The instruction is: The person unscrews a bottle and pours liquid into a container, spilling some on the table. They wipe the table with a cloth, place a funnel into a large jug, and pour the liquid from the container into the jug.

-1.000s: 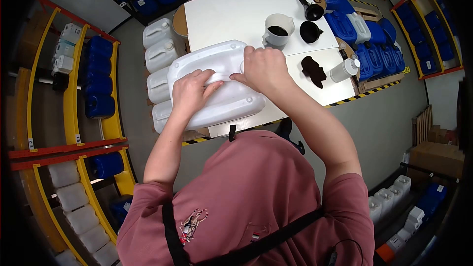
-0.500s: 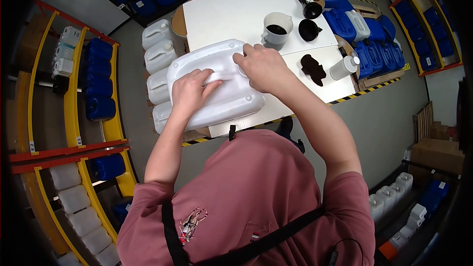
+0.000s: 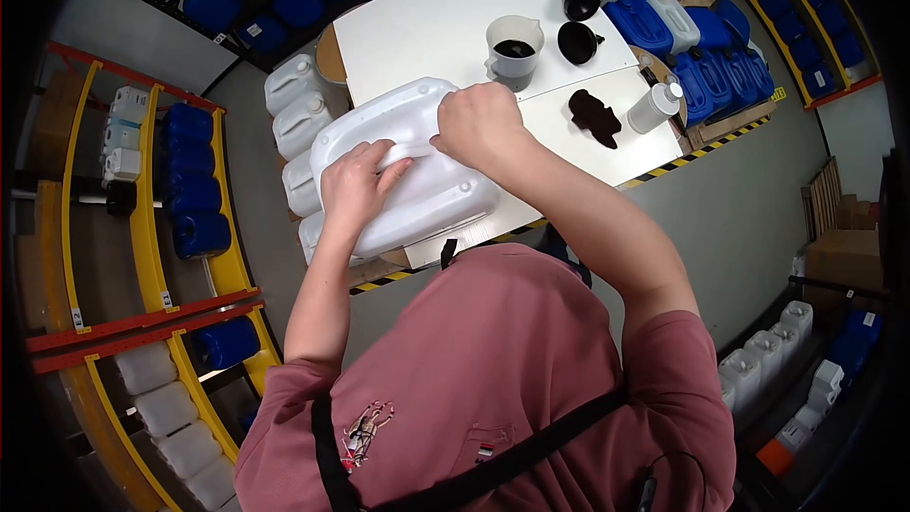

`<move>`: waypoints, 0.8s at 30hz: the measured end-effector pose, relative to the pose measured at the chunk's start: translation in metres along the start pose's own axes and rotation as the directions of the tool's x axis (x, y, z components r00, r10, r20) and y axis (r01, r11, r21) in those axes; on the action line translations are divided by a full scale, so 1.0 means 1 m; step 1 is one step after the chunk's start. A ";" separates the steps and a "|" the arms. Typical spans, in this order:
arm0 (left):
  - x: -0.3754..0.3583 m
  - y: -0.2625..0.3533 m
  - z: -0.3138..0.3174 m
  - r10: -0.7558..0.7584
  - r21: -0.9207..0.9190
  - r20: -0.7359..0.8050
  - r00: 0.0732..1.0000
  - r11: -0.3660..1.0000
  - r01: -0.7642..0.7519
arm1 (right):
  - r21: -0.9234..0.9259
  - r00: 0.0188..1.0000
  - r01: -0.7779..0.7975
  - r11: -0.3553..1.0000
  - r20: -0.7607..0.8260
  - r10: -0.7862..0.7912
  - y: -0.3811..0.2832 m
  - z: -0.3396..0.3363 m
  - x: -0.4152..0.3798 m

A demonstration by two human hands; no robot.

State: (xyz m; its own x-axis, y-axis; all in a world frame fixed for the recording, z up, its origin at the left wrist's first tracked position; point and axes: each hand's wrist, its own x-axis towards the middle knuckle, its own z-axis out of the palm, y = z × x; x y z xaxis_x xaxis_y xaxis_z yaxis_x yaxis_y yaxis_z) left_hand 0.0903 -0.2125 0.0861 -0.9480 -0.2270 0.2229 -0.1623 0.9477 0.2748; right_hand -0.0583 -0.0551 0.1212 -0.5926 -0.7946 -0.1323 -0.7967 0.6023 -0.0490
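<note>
A white plastic jerrycan (image 3: 417, 204) sits at the left front of the white table (image 3: 417, 19). My left hand (image 3: 356, 185) is wrapped round its moulded handle (image 3: 409, 150), thumb on the near side. Over the jerrycan's neck, at the handle's right end, my right hand (image 3: 481, 123) is closed with curled fingers. The cap there is hidden beneath that hand. Just beyond stands a white measuring jug (image 3: 500, 35) with dark contents.
Two black funnels (image 3: 579, 4) (image 3: 576, 43), a dark brown crumpled patch (image 3: 594, 119) and a white bottle (image 3: 654, 109) are on the table. White jerrycans (image 3: 301, 118) stand left, blue ones (image 3: 711, 85) right. Yellow-and-red shelving (image 3: 147, 199) flanks the left.
My right hand has turned, its knuckles now covering the neck where a round white part showed before. My left hand stays on the handle. The whole view has shifted slightly.
</note>
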 end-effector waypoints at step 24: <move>0.003 0.004 -0.002 -0.048 0.008 0.033 0.998 0.999 0.048 | 0.778 0.874 0.039 0.627 -0.331 0.357 0.086 0.074 -0.075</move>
State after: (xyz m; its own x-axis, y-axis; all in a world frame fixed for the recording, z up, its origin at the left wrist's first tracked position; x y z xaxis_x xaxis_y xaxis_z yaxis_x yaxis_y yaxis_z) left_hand 0.0877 -0.2096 0.0892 -0.9476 -0.2650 0.1783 -0.2099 0.9374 0.2780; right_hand -0.0733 0.0622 0.0535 -0.8411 -0.5046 0.1950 -0.4306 0.4064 -0.8059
